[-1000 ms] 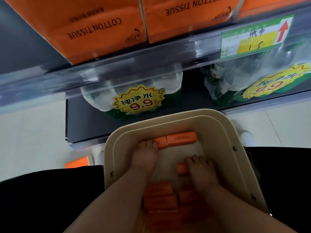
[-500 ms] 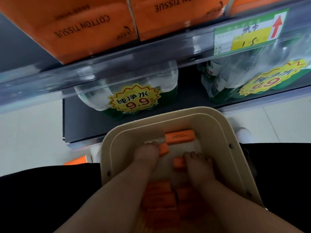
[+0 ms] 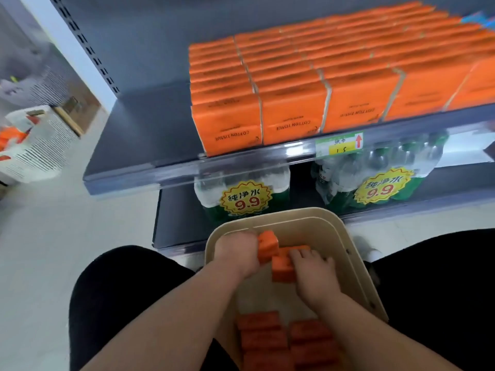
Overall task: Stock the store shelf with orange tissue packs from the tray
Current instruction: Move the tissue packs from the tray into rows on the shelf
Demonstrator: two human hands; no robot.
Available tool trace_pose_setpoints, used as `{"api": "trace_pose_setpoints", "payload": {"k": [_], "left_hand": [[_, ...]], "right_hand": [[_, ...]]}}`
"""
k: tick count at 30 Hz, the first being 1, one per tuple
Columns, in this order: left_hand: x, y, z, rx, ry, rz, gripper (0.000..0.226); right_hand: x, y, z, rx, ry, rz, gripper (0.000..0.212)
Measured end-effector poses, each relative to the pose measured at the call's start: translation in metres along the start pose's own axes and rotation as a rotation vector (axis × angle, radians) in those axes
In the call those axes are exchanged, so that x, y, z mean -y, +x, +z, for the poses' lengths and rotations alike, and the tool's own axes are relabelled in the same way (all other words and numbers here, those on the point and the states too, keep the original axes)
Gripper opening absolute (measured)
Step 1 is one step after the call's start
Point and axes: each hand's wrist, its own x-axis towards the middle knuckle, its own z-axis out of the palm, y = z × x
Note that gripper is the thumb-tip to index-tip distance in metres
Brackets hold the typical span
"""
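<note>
Your left hand (image 3: 235, 254) gripped one orange pack (image 3: 267, 246) and your right hand (image 3: 314, 275) clutched a second pack (image 3: 282, 267), both just above the tray (image 3: 336, 231) between your knees. Held that close together, they could have bumped and one slipped back in. The clear front rail (image 3: 241, 166) stood between you and the bare shelf (image 3: 150, 124) left of the stocked rows (image 3: 294, 84), with bottled water (image 3: 242, 195) beneath.

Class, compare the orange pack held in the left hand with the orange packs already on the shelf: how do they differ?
The held pack sits tilted in the left hand over the tray; the shelf packs stand upright in tight rows. The held pack is gripped; the shelf packs are untouched. Both are orange.
</note>
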Motion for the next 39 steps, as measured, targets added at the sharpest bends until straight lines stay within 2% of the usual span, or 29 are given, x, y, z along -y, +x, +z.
{"api": "trace_pose_setpoints", "payload": {"k": [8,12,16,20,24,28,32,39], "left_hand": [[0.025,-0.076,-0.074,-0.419,-0.169,-0.011,0.024],[0.036,-0.107,-0.116,-0.652,-0.241,-0.014,0.035],[0.047,-0.124,-0.166,-0.91,-0.397,-0.052,0.034],[0.068,-0.125,-0.201,-1.027,-0.432,-0.118,0.031],[0.1,-0.106,-0.217,-0.998,-0.359,-0.226,0.032],[0.134,-0.068,-0.23,-0.825,-0.286,-0.356,0.028],[0.158,-0.021,-0.244,-0.643,-0.195,-0.414,0.026],[0.187,0.073,-0.273,-0.505,-0.118,-0.509,0.037]], "right_hand": [[0.016,-0.038,-0.084,-0.383,0.033,-0.14,0.047],[0.029,-0.047,-0.137,-0.577,0.003,-0.207,0.047],[0.047,-0.053,-0.204,-0.796,0.032,-0.269,0.046],[0.063,-0.044,-0.257,-0.873,0.011,-0.309,0.047],[0.075,-0.014,-0.293,-0.845,-0.032,-0.306,0.045],[0.088,0.029,-0.319,-0.837,-0.063,-0.274,0.045],[0.095,0.076,-0.337,-0.779,-0.091,-0.261,0.051],[0.094,0.149,-0.353,-0.738,-0.132,-0.256,0.054]]}}
